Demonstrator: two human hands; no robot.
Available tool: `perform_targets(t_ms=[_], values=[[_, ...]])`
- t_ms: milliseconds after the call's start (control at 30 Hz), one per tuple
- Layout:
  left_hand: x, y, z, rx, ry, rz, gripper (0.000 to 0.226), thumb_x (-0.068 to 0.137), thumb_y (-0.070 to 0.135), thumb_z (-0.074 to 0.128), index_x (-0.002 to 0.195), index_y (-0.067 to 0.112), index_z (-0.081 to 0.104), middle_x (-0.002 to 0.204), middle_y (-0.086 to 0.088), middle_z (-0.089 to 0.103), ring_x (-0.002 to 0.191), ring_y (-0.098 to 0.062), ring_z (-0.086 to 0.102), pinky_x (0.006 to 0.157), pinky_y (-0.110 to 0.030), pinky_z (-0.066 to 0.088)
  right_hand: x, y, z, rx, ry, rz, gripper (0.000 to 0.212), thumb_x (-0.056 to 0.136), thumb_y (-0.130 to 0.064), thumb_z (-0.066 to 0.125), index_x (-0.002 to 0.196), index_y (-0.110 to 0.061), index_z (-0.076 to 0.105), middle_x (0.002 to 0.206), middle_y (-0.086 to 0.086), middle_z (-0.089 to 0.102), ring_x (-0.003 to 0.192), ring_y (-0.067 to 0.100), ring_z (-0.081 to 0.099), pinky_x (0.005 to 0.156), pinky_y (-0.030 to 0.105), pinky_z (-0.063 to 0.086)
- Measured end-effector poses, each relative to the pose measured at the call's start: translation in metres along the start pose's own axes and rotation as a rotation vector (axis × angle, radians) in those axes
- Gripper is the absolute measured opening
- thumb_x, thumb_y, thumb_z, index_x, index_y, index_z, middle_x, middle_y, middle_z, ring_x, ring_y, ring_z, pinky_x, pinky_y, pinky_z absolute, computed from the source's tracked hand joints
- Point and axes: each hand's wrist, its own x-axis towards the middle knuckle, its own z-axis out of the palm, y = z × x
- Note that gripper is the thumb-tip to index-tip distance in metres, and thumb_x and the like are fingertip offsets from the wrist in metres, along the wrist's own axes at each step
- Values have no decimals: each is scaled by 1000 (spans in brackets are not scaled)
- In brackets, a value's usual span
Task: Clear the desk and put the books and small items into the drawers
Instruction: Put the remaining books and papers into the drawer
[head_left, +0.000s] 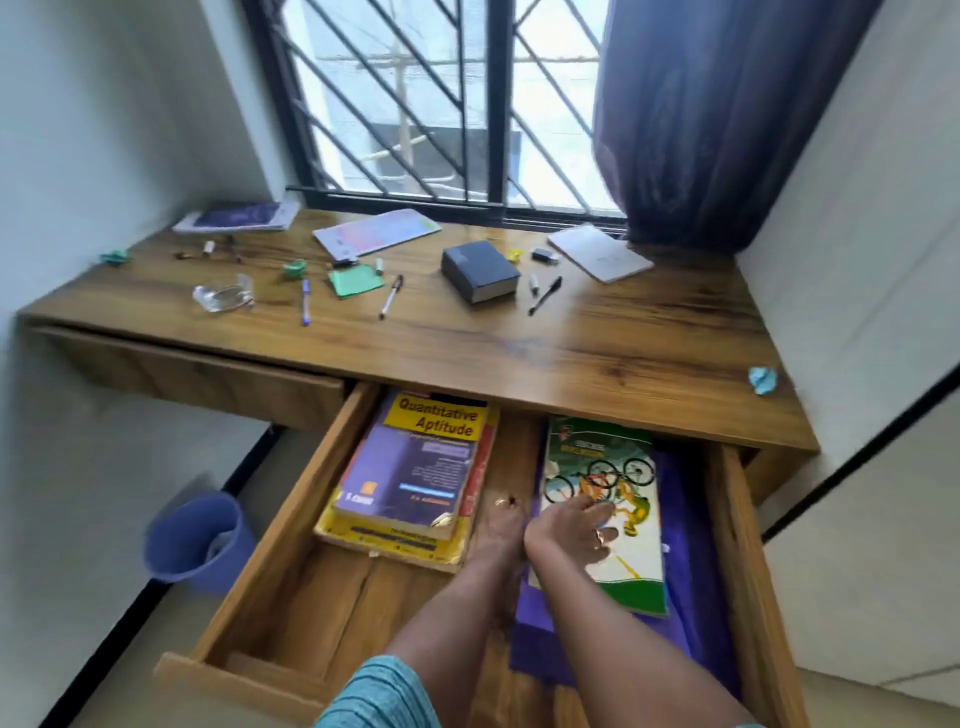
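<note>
My right hand lies flat, fingers spread, on the green bicycle-cover book. That book sits on a purple folder in the right part of the open drawer. My left hand is just beside it, down on the bare drawer floor between the two stacks, too blurred for me to tell how its fingers lie. To the left, the Quantitative Aptitude book tops a yellow book. Up on the desk I see a thick dark book, a black pen, a blue pen and a white notebook.
</note>
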Motion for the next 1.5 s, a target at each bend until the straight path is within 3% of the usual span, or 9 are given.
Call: perform_targets(t_ms=[100,200,333,533,733,1033,1333,1500], values=[[-15,-34,-6,20,52,27,44,98,26,39,139,12,40,140,-9,44,132,-26,42,110,-34,36,-25,-6,18,-134,-23,-338,45,99,-26,38,140,-8,35,154,10,15,140,36,19,114,41,20],[-38,-60,-19,90,121,-25,49,98,26,39,145,13,32,148,-9,33,139,-31,30,116,-39,26,-48,-12,33,-221,-66,-541,44,101,-23,31,142,-8,34,156,10,12,141,35,16,116,40,16],[-49,-102,-37,176,226,-35,56,97,18,40,149,6,21,156,-12,18,146,-26,14,121,-36,11,-80,-33,38,-300,-78,-700,49,101,-19,27,148,-8,21,158,9,5,145,35,7,117,40,8],[-64,-172,-83,194,306,-83,55,99,23,36,148,4,19,154,-12,20,144,-25,17,118,-35,14,-127,-84,80,-408,-93,-843,56,96,-29,38,146,-4,29,156,13,11,145,35,4,119,46,5],[-82,-265,-137,270,293,-35,55,100,22,30,150,2,15,158,-10,15,146,-26,11,120,-35,9,-208,-150,100,-321,-16,-907,57,100,-17,27,149,2,5,158,16,-5,147,29,-3,118,37,4],[-90,-389,-201,282,241,-54,59,102,27,31,152,5,8,160,-7,6,148,-26,3,121,-38,3,-290,-238,155,-318,-154,-917,67,99,-26,34,150,-2,-3,158,8,-15,146,22,-12,119,36,-3],[-14,-449,-252,239,223,-53,59,102,29,30,152,7,8,160,-5,2,148,-24,-1,122,-37,1,-253,-331,203,-275,-178,-860,56,102,-23,21,150,-4,-1,158,7,-13,146,21,-13,120,37,-4],[60,-468,-303,239,219,-8,58,102,28,30,152,7,8,160,-4,2,148,-24,-2,121,-39,4,-219,-420,223,-273,-129,-932,76,95,-22,47,148,7,-1,157,19,-11,146,29,-11,121,40,-2]])
